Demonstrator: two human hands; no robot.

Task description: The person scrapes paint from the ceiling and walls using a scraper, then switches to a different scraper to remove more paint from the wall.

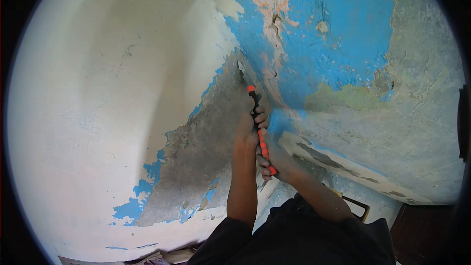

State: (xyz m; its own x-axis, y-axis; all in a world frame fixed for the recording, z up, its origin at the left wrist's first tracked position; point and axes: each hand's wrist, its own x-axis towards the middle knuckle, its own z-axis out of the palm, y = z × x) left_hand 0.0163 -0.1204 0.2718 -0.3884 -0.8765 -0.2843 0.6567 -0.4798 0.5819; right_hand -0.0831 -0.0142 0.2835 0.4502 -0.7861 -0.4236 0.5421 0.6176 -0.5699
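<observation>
Both hands grip a long-handled scraper (pixel 264 147) with a black and orange handle and a narrow metal blade. My left hand (pixel 248 120) wraps the black upper part, its fingers curling round the right side. Lower down, my right hand (pixel 275 154) is closed around the orange grip, fingertips showing on the left. The blade points up, its tip right at the top of a bare grey patch (pixel 201 142) on the left wall. Flaking blue paint edges this patch, with cream paint (pixel 117 93) beyond it.
A corner with cracked pinkish plaster (pixel 274 34) runs beside the blade. On the right wall are peeling blue paint (pixel 343 34) and rough grey plaster (pixel 422 44). A pale ledge (pixel 314 154) crosses low right. Dark brown furniture (pixel 424 235) stands at bottom right.
</observation>
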